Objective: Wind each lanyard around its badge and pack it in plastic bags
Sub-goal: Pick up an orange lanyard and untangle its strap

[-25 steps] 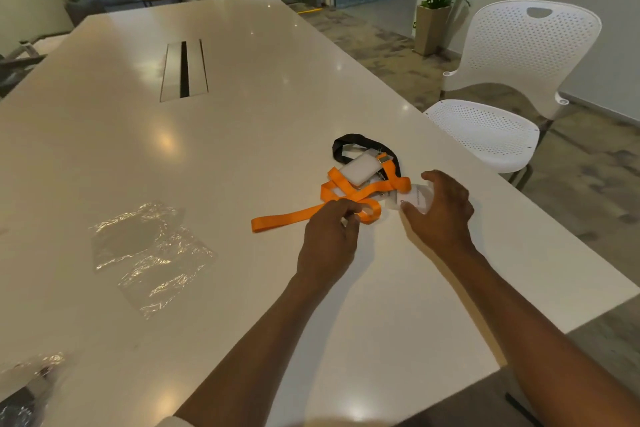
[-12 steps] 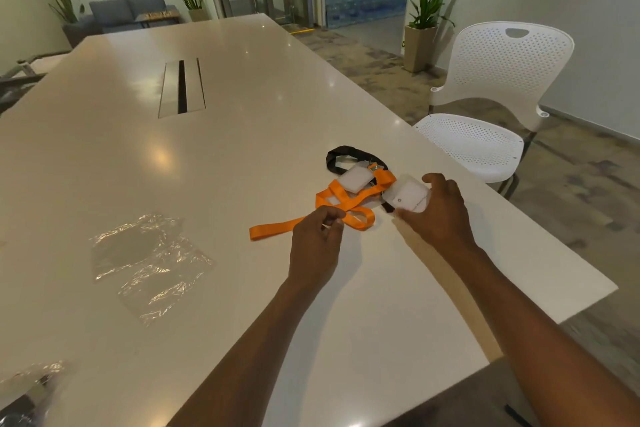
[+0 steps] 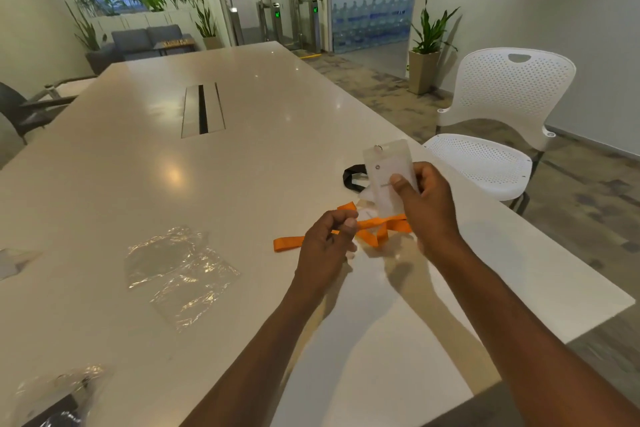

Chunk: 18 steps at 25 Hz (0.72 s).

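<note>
Badge (image 3: 388, 172) upright in right hand (image 3: 427, 204), thumb pinching its face, long axis vertical, raised above table (image 3: 242, 156). Orange lanyard (image 3: 367, 230) trails below-left toward left hand (image 3: 327, 243), which pinches the strap; left is nearer. Counts: one orange lanyard, one black lanyard (image 3: 353, 177), two loose plastic bags (image 3: 180, 270).

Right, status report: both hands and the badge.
Right hand holds the badge upright above the table. Left hand pinches the orange lanyard, not yet wound. Plastic bags lie flat to the left.
</note>
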Available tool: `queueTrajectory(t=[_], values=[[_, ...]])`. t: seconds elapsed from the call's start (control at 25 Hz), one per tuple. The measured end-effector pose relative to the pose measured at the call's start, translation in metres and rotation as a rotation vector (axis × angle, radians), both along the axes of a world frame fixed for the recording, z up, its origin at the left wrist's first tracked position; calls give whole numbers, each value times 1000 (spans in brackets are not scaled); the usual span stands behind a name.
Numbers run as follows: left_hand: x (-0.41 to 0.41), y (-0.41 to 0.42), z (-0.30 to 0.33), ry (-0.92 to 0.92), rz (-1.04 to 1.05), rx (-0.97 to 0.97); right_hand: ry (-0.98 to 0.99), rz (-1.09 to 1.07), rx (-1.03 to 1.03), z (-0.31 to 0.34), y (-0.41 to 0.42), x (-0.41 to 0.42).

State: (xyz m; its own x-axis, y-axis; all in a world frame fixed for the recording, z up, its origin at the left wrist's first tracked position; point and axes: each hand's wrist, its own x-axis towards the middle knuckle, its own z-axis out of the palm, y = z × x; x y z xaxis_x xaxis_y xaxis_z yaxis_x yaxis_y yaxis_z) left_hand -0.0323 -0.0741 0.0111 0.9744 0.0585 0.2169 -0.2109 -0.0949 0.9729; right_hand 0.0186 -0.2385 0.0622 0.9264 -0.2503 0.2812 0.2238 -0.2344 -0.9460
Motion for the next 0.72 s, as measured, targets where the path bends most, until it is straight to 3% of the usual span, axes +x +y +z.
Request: queueTrajectory(t=[0.12, 0.28, 0.36, 0.52, 0.72], values=[[-10, 20, 29, -47, 20, -10, -18, 176, 192, 8, 47, -17], [-25, 61, 47, -54, 130, -61, 32, 424, 272, 13, 104, -35], [-33, 83, 51, -65, 204, -78, -3, 478, 244, 11, 124, -42], [-49, 125, 60, -52, 303, -101, -82, 381, 56, 3, 149, -49], [-64, 167, 70, -56, 223, -323, -25, 636, -104, -2, 187, -60]])
